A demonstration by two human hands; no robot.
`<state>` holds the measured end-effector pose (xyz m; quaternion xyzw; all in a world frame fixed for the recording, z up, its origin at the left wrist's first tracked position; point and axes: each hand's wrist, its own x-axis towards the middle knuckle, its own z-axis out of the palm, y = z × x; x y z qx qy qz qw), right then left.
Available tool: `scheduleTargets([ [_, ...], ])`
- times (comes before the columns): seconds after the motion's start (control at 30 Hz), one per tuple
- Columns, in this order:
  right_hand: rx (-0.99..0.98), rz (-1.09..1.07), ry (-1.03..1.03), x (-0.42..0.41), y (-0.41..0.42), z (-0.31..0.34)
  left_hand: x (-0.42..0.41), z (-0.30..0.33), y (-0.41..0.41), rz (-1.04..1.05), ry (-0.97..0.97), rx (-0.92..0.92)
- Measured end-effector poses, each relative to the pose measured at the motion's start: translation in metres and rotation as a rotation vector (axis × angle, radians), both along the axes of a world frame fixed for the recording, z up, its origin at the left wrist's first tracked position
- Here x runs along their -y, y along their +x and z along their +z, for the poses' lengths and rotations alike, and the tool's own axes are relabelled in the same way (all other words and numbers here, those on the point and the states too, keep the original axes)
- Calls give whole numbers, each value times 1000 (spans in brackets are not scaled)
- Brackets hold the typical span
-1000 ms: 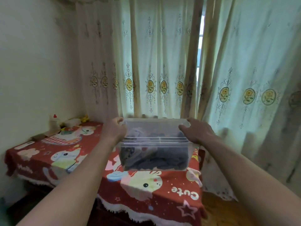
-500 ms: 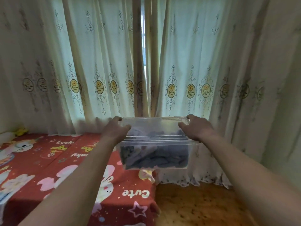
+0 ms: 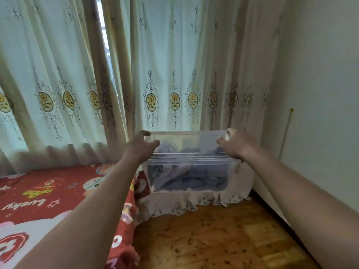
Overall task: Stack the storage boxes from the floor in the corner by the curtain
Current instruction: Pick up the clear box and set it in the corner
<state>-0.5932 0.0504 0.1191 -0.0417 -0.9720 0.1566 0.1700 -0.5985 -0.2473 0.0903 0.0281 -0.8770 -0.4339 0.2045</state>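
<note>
A clear plastic storage box (image 3: 189, 167) with dark blue-grey cloth inside hangs in the air in front of the pale flowered curtain (image 3: 171, 78). My left hand (image 3: 138, 149) grips its left rim and my right hand (image 3: 236, 144) grips its right rim. The box is level, held above the wooden floor (image 3: 209, 233), to the right of the bed's corner. The corner where curtain and white wall (image 3: 320, 94) meet lies just right of the box. No other storage boxes are in view.
A bed with a red cartoon-print cover (image 3: 48, 199) fills the lower left, its edge close to the box's left side. The curtain's lace hem (image 3: 194, 202) pools on the floor below the box. A thin yellow rod (image 3: 285, 133) leans on the right wall.
The view and the box have swung right, away from over the bed toward the corner by the wall. Both hands keep their hold on the rims.
</note>
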Motion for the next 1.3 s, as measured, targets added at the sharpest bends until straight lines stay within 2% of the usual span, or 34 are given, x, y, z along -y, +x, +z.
scheduleTargets([
  [0.27,26,-177,-88,-92,2,-7,-97,-10,-46,-154,6,35],
  [0.6,33,-390,29,-160,-29,-29,-180,-33,-133,-335,4,74],
  [1.0,48,-563,53,-182,-120,-11,-228,-12,-280,-522,-20,33],
  [1.3,8,-671,56,-198,-158,-3,-255,-1,-347,-685,5,29],
])
